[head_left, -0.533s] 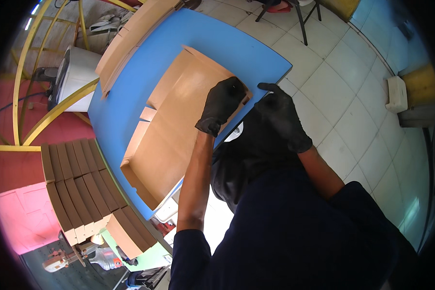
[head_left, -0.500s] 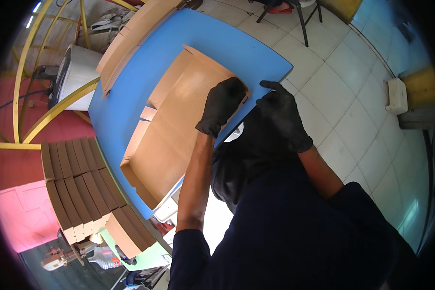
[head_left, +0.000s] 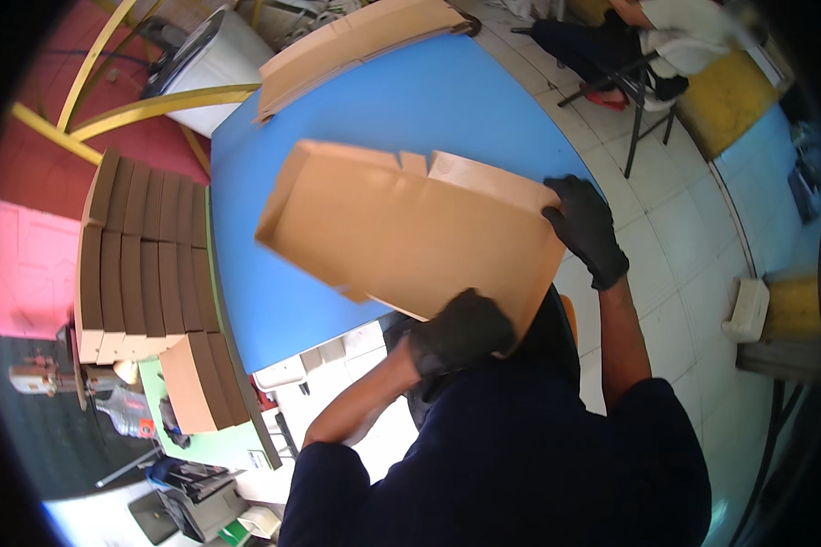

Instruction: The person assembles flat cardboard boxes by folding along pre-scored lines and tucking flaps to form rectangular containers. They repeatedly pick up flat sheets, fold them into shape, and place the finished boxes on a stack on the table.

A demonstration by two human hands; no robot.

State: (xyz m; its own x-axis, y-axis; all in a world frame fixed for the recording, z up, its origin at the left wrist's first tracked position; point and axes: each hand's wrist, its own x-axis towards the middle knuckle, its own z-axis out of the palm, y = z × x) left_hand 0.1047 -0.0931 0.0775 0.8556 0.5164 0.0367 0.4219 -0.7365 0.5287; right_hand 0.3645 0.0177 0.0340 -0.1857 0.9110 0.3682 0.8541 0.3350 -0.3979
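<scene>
A shallow brown cardboard box (head_left: 401, 232) lies open side up on the blue table (head_left: 374, 87), slightly tilted, its right end reaching past the near edge. Low walls stand along its far and left sides, and a slot is cut in the far wall. My right hand (head_left: 586, 228), in a black glove, is closed around the far right corner, with the thumb inside the wall. At the near right corner my left hand (head_left: 465, 333), gloved in black too, is closed on the near side; its fingertips are partly hidden and a little blurred.
Folded cardboard (head_left: 356, 46) lies along the table's far edge. Stacked brown boxes (head_left: 141, 246) stand on a green table (head_left: 237, 442) at left. A white drum (head_left: 214, 68) and yellow metal bars (head_left: 164, 111) are beyond. At far right, a person (head_left: 602, 46) sits on a folding chair (head_left: 643, 100).
The box has turned and now lies crosswise. My right hand, apart from it before, has taken hold of the far right corner. My left hand has moved to the near side. The view has shifted.
</scene>
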